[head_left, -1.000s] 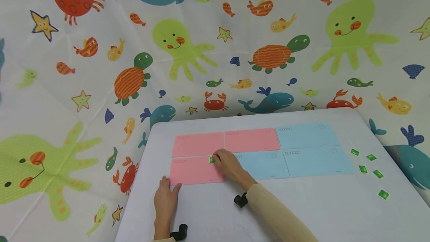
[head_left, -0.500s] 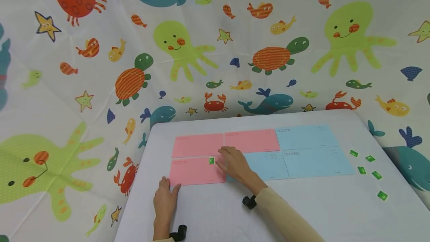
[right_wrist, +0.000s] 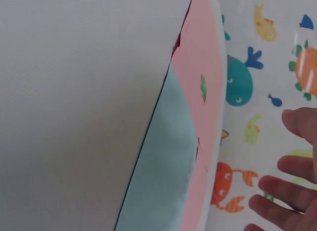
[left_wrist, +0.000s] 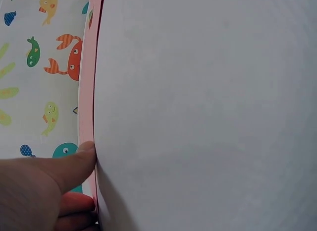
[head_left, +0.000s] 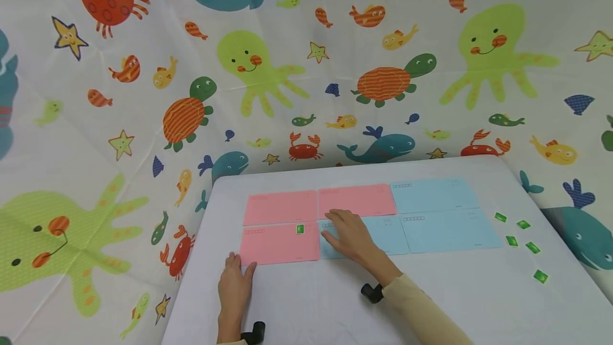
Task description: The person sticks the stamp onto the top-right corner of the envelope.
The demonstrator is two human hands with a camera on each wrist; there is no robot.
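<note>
My left hand (head_left: 234, 286) rests on the table at the lower left corner of the near pink envelope (head_left: 278, 246), fingers extended. In the left wrist view its thumb (left_wrist: 81, 164) lies at the envelope's edge. A small green stamp (head_left: 300, 229) lies near that envelope's upper right corner. Just right of it, my right hand (head_left: 351, 238) holds nothing and is over the near blue envelope (head_left: 390, 238), covering part of it. The fingers (right_wrist: 282, 189) are spread and relaxed in the right wrist view.
Two more pink envelopes (head_left: 280, 206) lie in the back row, beside a blue one (head_left: 433, 196). Another blue envelope (head_left: 447, 230) is front right. Several loose green stamps (head_left: 532, 248) are scattered near the right edge of the white table (head_left: 306, 307). A sea-animal curtain (head_left: 335, 41) hangs behind.
My right hand has let go of the green stamp and drawn away to the right, its fingers spreading. The stamp stays on the pink envelope. My left hand keeps its place.
</note>
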